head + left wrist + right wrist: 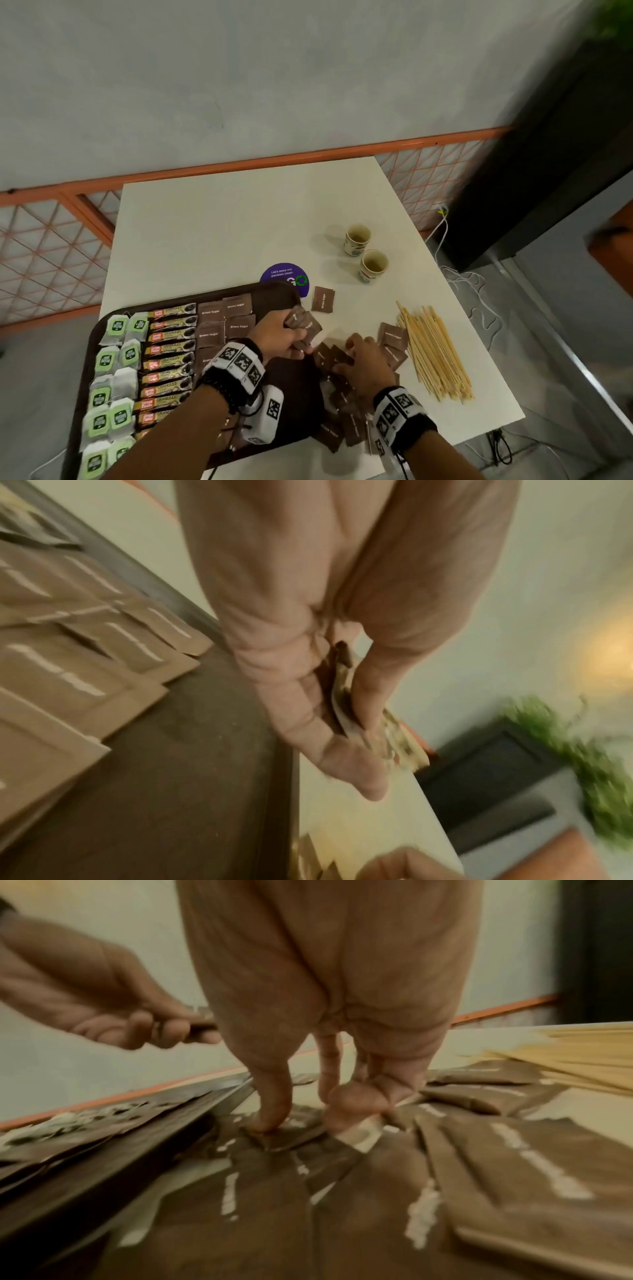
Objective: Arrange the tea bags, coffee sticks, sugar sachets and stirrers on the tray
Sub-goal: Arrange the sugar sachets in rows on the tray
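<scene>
Nearest the viewer, two bare forearms reach forward, each with a black-and-white patterned wrist band. A dark brown tray [102,329] sits at the near left of a white surface [222,226], overhanging its near edge.

On the tray, green-labelled tea bags [118,363] lie in two columns along the left; about twelve show, the nearest cut off by the frame. Beside them, coffee sticks [169,356] form one column of about ten, the lowest partly hidden by the left arm. To their right, brown sugar sachets [224,320] lie in a neat block: four plainly seen, with at least one more half covered by the wrist.

The left hand [277,334] is just above the tray's right edge, its grip closed on a small bundle of sugar sachets [303,325]; the left wrist view shows them pinched edge-on between thumb and fingers, their number unclear.

Just right of the tray, the right hand [364,363] is down on a loose pile of sachets [342,411] scattered on the surface, too overlapped to count. Its grip is narrow: in the right wrist view the thumb and fingertips [274,1118] press onto one sachet of the pile, though whether it is lifted cannot be told.

Further right, a bundle of wooden stirrers [435,353] lies on the surface, far too many to count, touching a few more sachets at its left.

Beyond the hands, a single sachet [323,299] lies alone by a round purple sticker [282,274]. Furthest back stand two paper cups [364,251], close together.
</scene>
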